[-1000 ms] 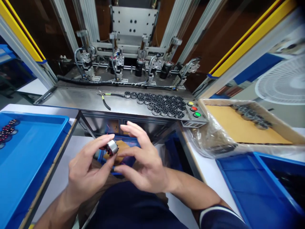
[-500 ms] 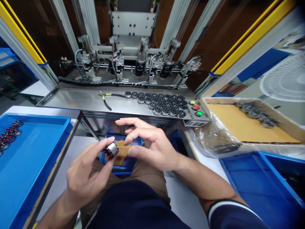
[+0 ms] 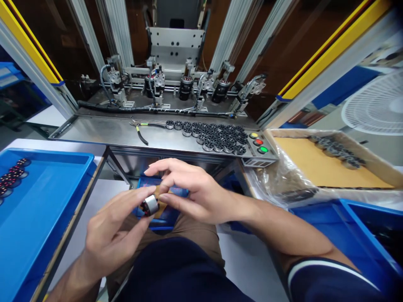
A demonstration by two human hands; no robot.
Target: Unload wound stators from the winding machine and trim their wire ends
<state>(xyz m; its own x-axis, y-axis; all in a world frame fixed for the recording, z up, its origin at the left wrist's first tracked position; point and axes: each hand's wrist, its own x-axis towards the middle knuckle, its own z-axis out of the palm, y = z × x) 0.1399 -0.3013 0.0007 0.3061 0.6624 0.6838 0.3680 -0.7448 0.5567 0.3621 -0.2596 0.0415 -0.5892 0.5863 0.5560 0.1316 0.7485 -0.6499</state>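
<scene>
My left hand [image 3: 116,226] pinches a small motor stator [image 3: 151,205] between thumb and fingers, over my lap. The stator has a shiny metal ring with black plastic at its ends; dark red shows on the side facing the palm. Just to its right is my right hand [image 3: 192,191]. Its thumb and index finger are near each other beside the stator, the other fingers stretched out above, and I see nothing held in it. Whether its fingertips touch the stator is hard to tell.
Several black-and-silver stators [image 3: 220,136] and a pair of cutting pliers [image 3: 140,130] lie on the metal ledge. Behind stands the machine [image 3: 185,88]. A blue tray [image 3: 40,218] is left; a lined carton [image 3: 315,163] and blue bin [image 3: 327,235] are right. Coloured buttons [image 3: 258,142] sit at the ledge's end.
My right hand has moved left, closer to the stator, with thumb and index finger nearer each other. The stator has turned and dropped slightly in my left hand. The machine's upper plate sits lower.
</scene>
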